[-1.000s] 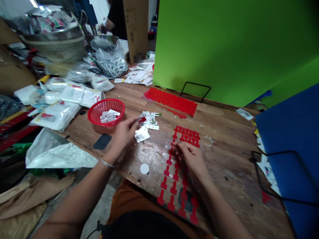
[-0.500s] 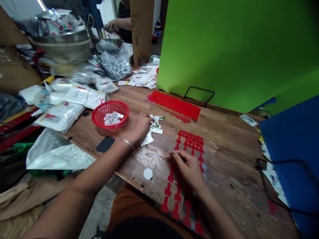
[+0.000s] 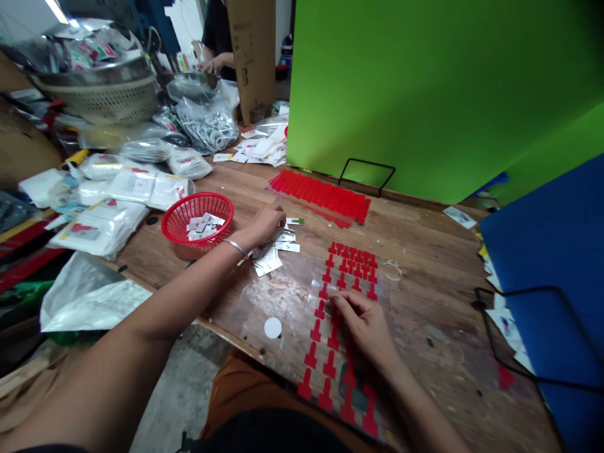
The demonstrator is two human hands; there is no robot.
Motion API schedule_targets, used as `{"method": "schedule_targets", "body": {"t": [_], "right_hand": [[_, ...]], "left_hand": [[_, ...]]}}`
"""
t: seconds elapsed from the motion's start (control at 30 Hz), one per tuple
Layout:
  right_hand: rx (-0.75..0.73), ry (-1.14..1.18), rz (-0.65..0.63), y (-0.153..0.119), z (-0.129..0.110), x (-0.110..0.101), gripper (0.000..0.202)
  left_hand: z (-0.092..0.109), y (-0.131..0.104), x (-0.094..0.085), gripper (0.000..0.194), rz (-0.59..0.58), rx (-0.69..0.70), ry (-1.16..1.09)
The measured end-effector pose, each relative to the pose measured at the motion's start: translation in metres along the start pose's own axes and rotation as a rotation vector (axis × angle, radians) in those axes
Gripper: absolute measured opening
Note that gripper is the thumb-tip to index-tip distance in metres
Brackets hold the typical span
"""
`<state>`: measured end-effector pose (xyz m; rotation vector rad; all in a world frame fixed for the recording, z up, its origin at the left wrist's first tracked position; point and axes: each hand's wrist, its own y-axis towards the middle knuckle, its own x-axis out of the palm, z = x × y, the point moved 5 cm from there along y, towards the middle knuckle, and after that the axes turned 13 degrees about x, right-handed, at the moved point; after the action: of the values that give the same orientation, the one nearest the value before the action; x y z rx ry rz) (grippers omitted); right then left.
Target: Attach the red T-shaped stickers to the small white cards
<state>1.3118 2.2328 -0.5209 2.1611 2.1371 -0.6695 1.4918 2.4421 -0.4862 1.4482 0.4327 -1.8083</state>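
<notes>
Fingers of the left hand (image 3: 267,226) are curled downward at the loose cards (image 3: 268,263); the tips are partly hidden, and whether a card is gripped cannot be told. Fingers of the right hand (image 3: 369,322) are bent, with thumb and forefinger brought close together over the red pieces (image 3: 316,328); whether anything is pinched between them cannot be told. The pieces are arranged in rows on the tabletop (image 3: 425,251), partly covered by the right hand. The loose cards are heaped between the basket (image 3: 175,218) and the pieces. Further small cards are contained in the basket. Red strips (image 3: 321,196) are laid side by side beyond the pieces, near the green panel (image 3: 401,94). A bracelet (image 3: 236,246) is worn on the left wrist.
</notes>
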Motion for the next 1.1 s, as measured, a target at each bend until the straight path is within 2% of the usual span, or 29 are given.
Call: {"method": "schedule_targets", "body": {"t": [0.13, 0.23, 0.3, 0.43, 0.5, 0.6, 0.7, 0.9, 1.1], "right_hand": [[0.008, 0.007, 0.067, -0.002, 0.004, -0.014, 0.029], [0.051, 0.028, 0.158, 0.005, 0.014, -0.034, 0.029], [0.070, 0.023, 0.222, 0.014, 0.021, -0.049, 0.030], [-0.015, -0.137, 0.318, 0.036, 0.021, -0.067, 0.025], [-0.050, -0.226, 0.341, 0.048, 0.017, -0.069, 0.020], [-0.080, -0.313, 0.361, 0.063, 0.009, -0.066, 0.012], [-0.104, -0.404, 0.369, 0.075, -0.001, -0.060, 0.012], [-0.084, -0.551, 0.340, 0.092, -0.009, -0.050, 0.010], [-0.004, -0.609, 0.312, 0.103, -0.007, -0.050, 0.009]], "left_hand": [[0.024, -0.016, -0.004, 0.015, 0.046, -0.029, -0.090], [0.050, -0.034, 0.005, 0.017, 0.136, -0.069, -0.268], [0.066, -0.044, 0.021, 0.015, 0.182, -0.162, -0.536], [0.099, -0.054, 0.060, 0.014, 0.202, -0.447, -1.222], [0.112, -0.051, 0.069, 0.017, 0.254, -0.549, -1.408], [0.124, -0.039, 0.075, 0.016, 0.294, -0.634, -1.488], [0.127, -0.023, 0.080, 0.011, 0.302, -0.687, -1.506], [0.119, 0.006, 0.095, 0.009, 0.328, -0.730, -1.495], [0.112, 0.011, 0.103, 0.009, 0.322, -0.780, -1.461]]}}
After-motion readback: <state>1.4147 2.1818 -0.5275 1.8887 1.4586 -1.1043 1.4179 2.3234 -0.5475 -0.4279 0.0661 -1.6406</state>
